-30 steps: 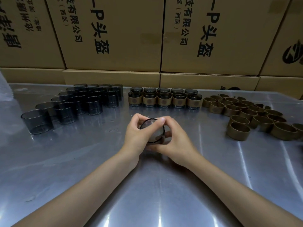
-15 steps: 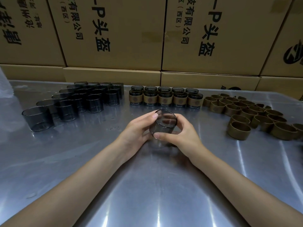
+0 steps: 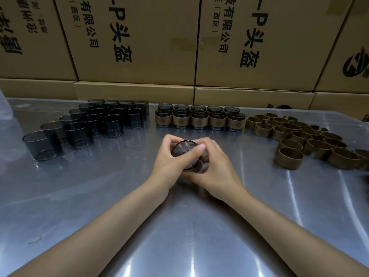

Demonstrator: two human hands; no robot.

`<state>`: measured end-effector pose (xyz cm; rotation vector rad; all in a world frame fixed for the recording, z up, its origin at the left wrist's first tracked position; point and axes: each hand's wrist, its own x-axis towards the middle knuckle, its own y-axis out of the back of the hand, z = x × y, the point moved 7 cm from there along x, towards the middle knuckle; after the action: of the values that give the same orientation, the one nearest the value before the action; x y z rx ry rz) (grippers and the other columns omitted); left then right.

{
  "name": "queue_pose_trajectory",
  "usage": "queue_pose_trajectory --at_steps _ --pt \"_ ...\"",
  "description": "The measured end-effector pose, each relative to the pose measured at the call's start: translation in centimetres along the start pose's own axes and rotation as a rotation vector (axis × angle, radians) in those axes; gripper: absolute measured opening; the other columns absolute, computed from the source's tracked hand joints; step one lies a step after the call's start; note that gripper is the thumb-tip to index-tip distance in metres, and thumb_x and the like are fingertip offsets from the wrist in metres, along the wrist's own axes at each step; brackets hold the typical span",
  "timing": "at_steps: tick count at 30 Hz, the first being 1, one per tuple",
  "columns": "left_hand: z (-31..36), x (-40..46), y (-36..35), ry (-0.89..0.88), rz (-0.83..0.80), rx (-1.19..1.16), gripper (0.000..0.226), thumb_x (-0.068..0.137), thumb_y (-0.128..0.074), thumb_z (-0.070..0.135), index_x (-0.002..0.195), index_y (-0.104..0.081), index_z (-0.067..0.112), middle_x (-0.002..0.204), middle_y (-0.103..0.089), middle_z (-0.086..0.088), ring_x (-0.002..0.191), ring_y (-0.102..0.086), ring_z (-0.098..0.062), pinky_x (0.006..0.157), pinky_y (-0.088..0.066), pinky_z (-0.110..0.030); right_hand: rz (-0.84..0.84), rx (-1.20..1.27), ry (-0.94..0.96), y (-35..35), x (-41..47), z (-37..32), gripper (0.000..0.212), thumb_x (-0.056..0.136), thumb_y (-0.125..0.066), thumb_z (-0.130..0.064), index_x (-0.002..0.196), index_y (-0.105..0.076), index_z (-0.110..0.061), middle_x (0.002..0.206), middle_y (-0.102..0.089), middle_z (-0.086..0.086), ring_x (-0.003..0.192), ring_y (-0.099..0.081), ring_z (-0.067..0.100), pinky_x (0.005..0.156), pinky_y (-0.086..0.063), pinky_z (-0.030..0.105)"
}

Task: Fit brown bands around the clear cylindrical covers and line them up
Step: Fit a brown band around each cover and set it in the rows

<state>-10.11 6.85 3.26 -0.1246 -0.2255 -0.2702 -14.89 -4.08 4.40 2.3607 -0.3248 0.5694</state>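
Bare covers [image 3: 93, 124]: standing in rows at far left of the bench [image 3: 99, 196], well apart from both hands.
Left hand [image 3: 169, 160]: curling fingers round the held cover [image 3: 184, 154], thumb crossing its rim.
Held cover: sitting between both hands, open end tilting toward the camera; band barely showing.
Right hand [image 3: 215, 166]: gripping the same cover from the right.
Banded row [image 3: 199, 119]: lining up straight beyond the grip.
Loose bands [image 3: 303, 138]: lying far right, nearer the right hand.
Boxes [image 3: 139, 41]: showing "有限公司", "西区".

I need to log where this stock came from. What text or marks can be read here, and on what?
"-P头盔" on two cardboard boxes.
"有限公司" and "(西区)", smaller, on both.
Left box print: cut off, unreadable.
Right box: dark logo, no words.
Banded covers: round emblem, too blurred.
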Motion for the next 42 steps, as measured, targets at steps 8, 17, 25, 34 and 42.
queue_pose_trajectory --at_steps 8,17,25,34,42 --pt "-0.4 0.5 0.5 0.069 0.017 -0.089 0.023 0.091 -0.062 0.034 0.069 -0.062 0.027 0.088 -0.065 -0.007 0.090 -0.065 -0.025 0.080 -0.052 -0.043 -0.006 0.016 -0.024 -0.1 -0.1 0.1 0.062 0.063 -0.085 -0.040 0.115 -0.051 -0.035 0.110 -0.058 -0.016 0.102 -0.057 0.003 0.085 -0.052 0.033" --pt "0.8 -0.4 -1.2 -0.022 -0.163 -0.036 0.039 0.097 -0.040 0.042 0.115 -0.069 0.024 0.119 -0.068 -0.007 0.112 -0.064 -0.018 0.095 -0.049 -0.033 -0.029 0.399 -0.188 0.0 0.1 1.1 0.059 0.075 -0.079 -0.034 0.127 -0.050 -0.027 0.112 -0.062 -0.007 0.103 -0.062 0.008 0.079 -0.055 0.029" --pt "2.9 -1.8 -2.3 -0.321 -0.217 0.224 0.048 0.083 -0.062 0.042 0.129 -0.054 0.032 0.119 -0.060 0.007 0.114 -0.057 -0.007 0.099 -0.045 -0.026 0.071 0.679 -0.442 0.5 0.2 2.2 0.067 0.087 -0.033 -0.072 0.072 -0.070 -0.019 0.053 -0.060 0.000 0.035 -0.038 0.012 0.037 -0.029 0.019" --pt "4.1 -2.4 -2.0 -0.334 0.020 0.064 0.027 0.073 -0.081 0.024 0.095 -0.068 0.014 0.082 -0.071 0.011 0.079 -0.067 -0.001 0.069 -0.049 -0.012 0.078 0.759 -0.480 0.0 -0.3 1.7 0.068 0.098 -0.029 -0.057 0.062 -0.072 -0.017 0.048 -0.060 0.000 0.034 -0.048 0.005 0.034 -0.032 0.012" --pt "3.1 -1.6 -1.8 -0.017 0.005 -0.156 0.023 0.092 -0.061 0.032 0.087 -0.078 0.017 0.083 -0.076 -0.001 0.079 -0.071 -0.009 0.068 -0.053 -0.015 0.063 0.897 -0.549 -0.4 -0.4 2.2 0.061 0.094 -0.034 -0.057 0.070 -0.063 -0.009 0.044 -0.053 0.005 0.025 -0.038 0.008 0.030 -0.027 0.011"
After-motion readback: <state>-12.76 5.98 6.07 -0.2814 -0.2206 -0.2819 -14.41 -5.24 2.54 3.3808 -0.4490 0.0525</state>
